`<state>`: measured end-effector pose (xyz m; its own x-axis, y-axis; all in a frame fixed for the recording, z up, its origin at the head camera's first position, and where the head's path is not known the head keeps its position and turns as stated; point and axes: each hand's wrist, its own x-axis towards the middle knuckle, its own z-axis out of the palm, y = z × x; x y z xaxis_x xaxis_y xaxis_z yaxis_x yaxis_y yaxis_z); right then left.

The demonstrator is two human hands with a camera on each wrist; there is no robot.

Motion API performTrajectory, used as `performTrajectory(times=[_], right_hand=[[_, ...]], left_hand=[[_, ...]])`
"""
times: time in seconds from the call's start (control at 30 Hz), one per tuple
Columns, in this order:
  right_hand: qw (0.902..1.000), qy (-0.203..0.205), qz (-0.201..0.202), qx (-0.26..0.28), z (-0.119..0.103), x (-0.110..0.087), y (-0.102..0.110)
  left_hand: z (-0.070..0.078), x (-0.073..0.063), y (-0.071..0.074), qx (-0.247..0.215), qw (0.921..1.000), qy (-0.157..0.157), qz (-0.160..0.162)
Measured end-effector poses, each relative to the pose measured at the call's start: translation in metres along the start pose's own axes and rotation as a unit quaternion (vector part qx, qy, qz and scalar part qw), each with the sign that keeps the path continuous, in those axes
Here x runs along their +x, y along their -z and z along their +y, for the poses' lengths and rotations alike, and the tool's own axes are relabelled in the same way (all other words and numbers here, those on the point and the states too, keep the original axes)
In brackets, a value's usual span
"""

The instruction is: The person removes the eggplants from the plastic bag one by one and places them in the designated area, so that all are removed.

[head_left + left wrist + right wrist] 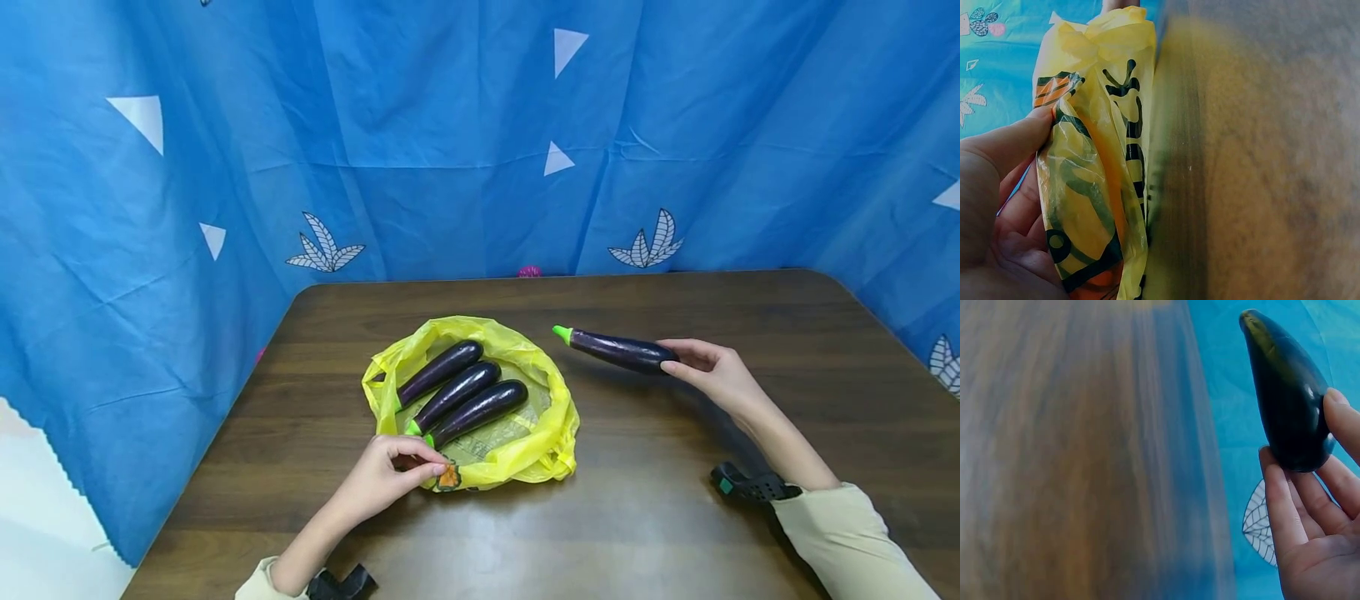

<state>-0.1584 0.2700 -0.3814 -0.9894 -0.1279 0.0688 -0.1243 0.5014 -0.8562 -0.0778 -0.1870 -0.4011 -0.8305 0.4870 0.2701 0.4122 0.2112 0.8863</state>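
Note:
A yellow plastic bag (558, 425) with its mouth spread wide stands on the table, and three dark purple eggplants (480, 414) lie side by side in it, green stem ends toward the near left. My left hand (393, 479) pinches the bag's near-left rim between thumb and fingers; the left wrist view shows the printed bag wall (1094, 175) under the thumb. To the right of the bag, my right hand (712, 375) grips another eggplant (615, 350) by its rounded end above the table. Its green stem points left toward the bag. In the right wrist view, thumb and fingers hold that eggplant's (1291, 400) thick end.
The brown wooden table (637, 533) extends around the bag on all sides. A blue patterned cloth (450, 125) hangs behind the table's far edge. Black straps with small devices sit at both wrists, the right one (750, 485) low over the table.

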Motion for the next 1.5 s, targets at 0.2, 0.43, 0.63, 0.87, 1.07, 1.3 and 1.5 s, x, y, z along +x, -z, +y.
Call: performTrajectory(times=[0.2,0.43,0.63,0.87,1.07,1.3,1.5], right_hand=[[0.9998,0.000,-0.009,-0.017,0.009,-0.003,0.001],[0.9994,-0.003,-0.022,-0.027,0.012,-0.002,-0.001],[0.9989,-0.007,-0.028,-0.036,0.012,-0.001,-0.001],[0.9982,-0.022,-0.039,-0.039,0.015,-0.001,0.001],[0.9976,-0.021,-0.061,-0.024,0.021,0.001,-0.002],[0.9973,-0.016,-0.066,-0.028,0.022,0.003,-0.003],[0.9962,-0.009,-0.072,-0.047,0.021,0.004,0.001]], left_hand=[[0.005,0.001,-0.002,0.005,0.9999,0.012,-0.006],[0.014,0.003,-0.002,0.008,1.0000,0.002,-0.005],[-0.003,0.001,-0.001,0.010,0.9999,-0.006,-0.007],[-0.001,0.001,0.000,0.005,0.9999,-0.002,-0.010],[-0.001,-0.003,0.001,0.009,0.9999,-0.005,-0.009],[-0.002,-0.003,0.002,0.004,0.9999,-0.013,-0.006],[-0.002,0.000,0.001,0.007,0.9998,-0.015,-0.007]])
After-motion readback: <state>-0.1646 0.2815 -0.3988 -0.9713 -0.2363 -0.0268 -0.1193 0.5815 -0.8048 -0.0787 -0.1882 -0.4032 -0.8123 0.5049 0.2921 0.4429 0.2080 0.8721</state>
